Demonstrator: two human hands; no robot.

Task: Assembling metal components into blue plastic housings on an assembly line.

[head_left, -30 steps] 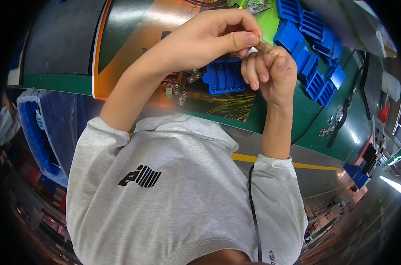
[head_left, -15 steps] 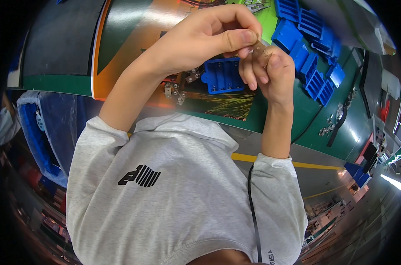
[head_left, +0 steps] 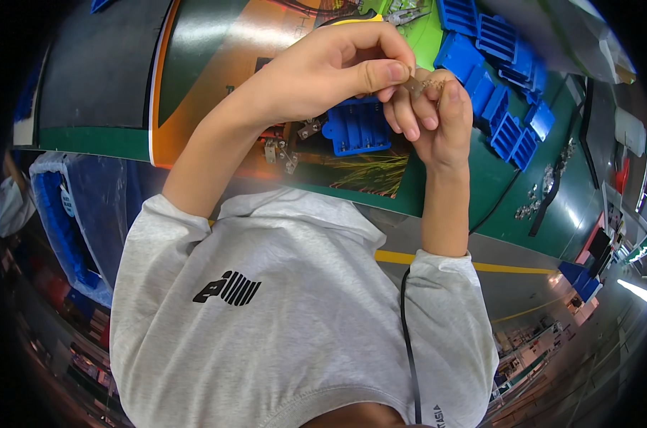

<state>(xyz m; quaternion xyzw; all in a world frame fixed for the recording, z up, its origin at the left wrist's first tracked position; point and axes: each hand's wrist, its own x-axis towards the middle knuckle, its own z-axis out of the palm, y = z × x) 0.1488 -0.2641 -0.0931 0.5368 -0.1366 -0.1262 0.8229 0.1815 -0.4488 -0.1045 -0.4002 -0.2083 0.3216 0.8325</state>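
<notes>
Between the thumb and forefinger of my left hand [head_left: 341, 75] is one end of a small flat metal plate [head_left: 414, 85]. My right hand [head_left: 437, 118] is closed at the plate's other end, fingers curled and thumb raised. Small brass-coloured bits [head_left: 433, 84] show at its fingertips; their exact shape is too small to tell. Below the hands lies a blue plastic battery-holder-like tray [head_left: 359, 130] with slots, partly covered by my left hand. Several small metal brackets [head_left: 280, 153] lie left of that tray, by my left forearm.
Blue slotted trays [head_left: 498, 39] are piled at the far right, next to a light green surface [head_left: 423, 46] with pliers [head_left: 407, 16]. Loose metal parts [head_left: 530, 203] and a black strip [head_left: 544, 200] lie on the green table [head_left: 494, 235]. A plastic-lined blue crate [head_left: 74, 221] stands at left.
Both hands have come closer together, and less of the metal plate shows between them. A yellow and black handle now shows above my left hand.
</notes>
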